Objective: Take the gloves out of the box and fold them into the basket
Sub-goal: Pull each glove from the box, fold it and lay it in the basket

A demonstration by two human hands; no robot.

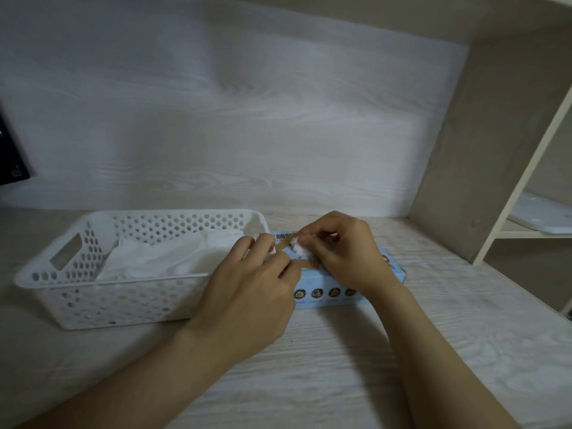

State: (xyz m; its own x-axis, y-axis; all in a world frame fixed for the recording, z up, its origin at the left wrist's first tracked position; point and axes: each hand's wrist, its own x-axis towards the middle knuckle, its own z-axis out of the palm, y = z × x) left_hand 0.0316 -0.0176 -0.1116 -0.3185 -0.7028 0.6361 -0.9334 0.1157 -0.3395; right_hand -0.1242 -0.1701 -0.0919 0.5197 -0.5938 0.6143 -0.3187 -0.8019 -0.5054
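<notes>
Pale blue cardboard, the box [382,274] lies lengthwise on the wood-grain surface [340,366], right beside the white perforated basket [93,292]. My left hand covers the spot where the two meet, so I cannot tell whether they touch. The box's near side carries a row of round icons [317,294], and its top has a torn opening [305,262] edged in brown card.

My right hand [343,252] sits over the top of the box with its fingers curled, and its fingertips pinch a small white tuft of glove [297,244] that pokes out of the opening. The tuft is right at my fingertips, between my two hands and barely clear of the box.

My left hand [247,292] reaches in from the basket's side. Its fingers lie fairly straight across the box top and press on it just beside the opening without gripping anything that I can see. Its thumb is hidden.

In the basket, left of my left hand, thin white gloves [161,258] lie in a loose, flattish pile against the floor and far wall.

Off to the right stands a shelf [523,233] with something white and flat on it.
</notes>
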